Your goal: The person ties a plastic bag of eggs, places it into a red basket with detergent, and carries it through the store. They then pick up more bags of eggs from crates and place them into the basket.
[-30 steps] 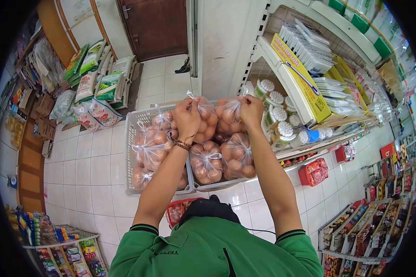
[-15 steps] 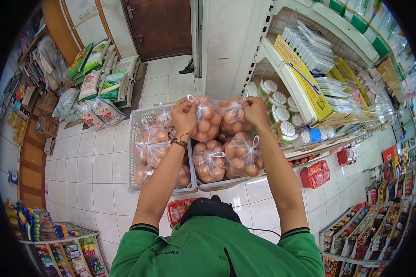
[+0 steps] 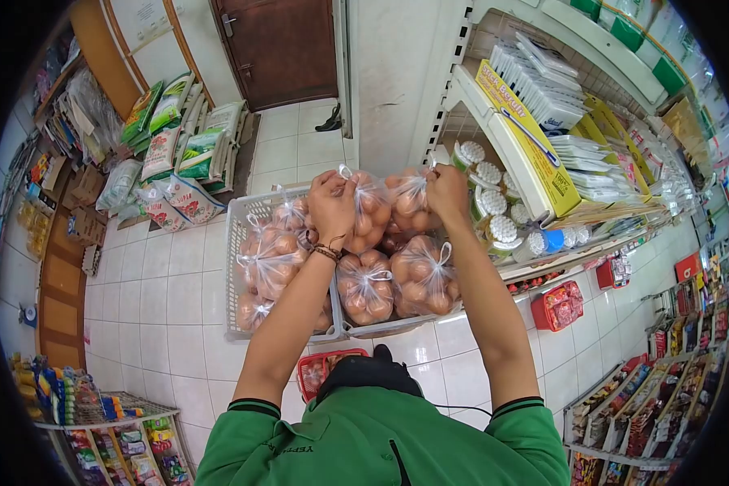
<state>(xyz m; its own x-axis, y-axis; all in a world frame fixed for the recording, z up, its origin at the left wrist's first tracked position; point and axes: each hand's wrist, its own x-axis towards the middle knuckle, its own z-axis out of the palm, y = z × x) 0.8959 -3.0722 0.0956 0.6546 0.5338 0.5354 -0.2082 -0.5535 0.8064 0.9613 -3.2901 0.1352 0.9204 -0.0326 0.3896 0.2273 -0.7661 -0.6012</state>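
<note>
My left hand [image 3: 332, 206] pinches the knotted top of a clear plastic bag of brown eggs [image 3: 369, 217]. My right hand [image 3: 448, 193] is closed on the tied top of another bag of eggs [image 3: 410, 202], just to the right. Both bags are at the back of the right-hand plastic crate [image 3: 385, 327]. Nearer me in that crate lie two more egg bags, one on the left [image 3: 366, 283] and one on the right [image 3: 424, 275]. Several similar bags [image 3: 269, 259] fill the left crate [image 3: 233, 279], partly hidden behind my left forearm.
A shelf with a yellow box [image 3: 535, 150] and tubs of cotton buds [image 3: 490, 201] stands close on my right. Rice sacks [image 3: 174, 146] are piled at the back left, near a brown door [image 3: 279, 49]. Red baskets [image 3: 557, 306] sit on the tiled floor.
My left hand has moved slightly to the right with its egg bag, which now hangs more tilted. My right hand stays nearly in place on the other bag's top.
</note>
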